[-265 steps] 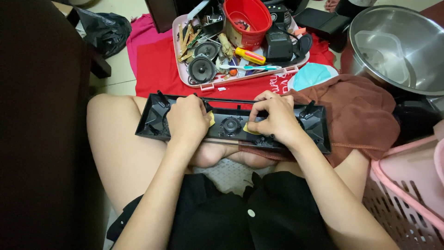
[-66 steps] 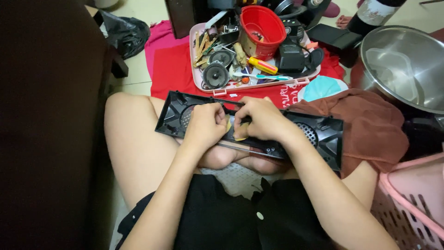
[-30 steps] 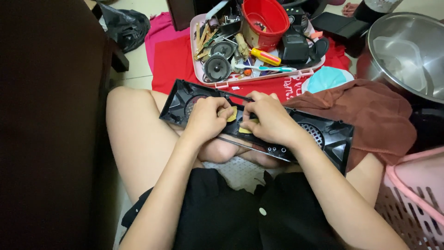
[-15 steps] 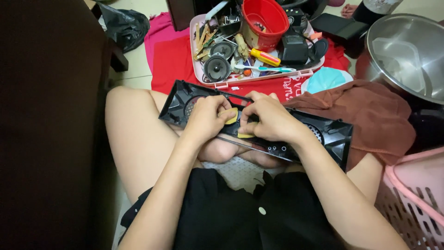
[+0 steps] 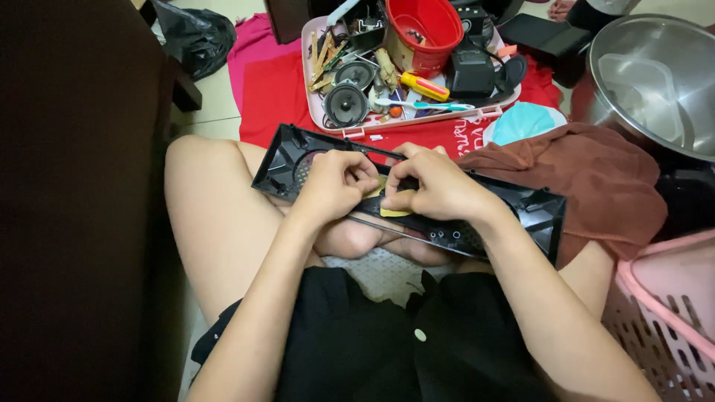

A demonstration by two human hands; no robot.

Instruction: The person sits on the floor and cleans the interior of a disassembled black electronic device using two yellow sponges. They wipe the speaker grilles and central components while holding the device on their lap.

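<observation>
Since half a second ago the hands have barely shifted on the panel; the view has tilted slightly. On the crossed legs lies a long black plastic speaker panel, slanting from far left to near right. The left hand curls its fingers against the panel's middle; the right hand pinches a small yellow piece there, the two hands touching. Right lies a brown cloth. Farther off, a pink tray holds round speakers, a screwdriver and a red bowl.
</observation>
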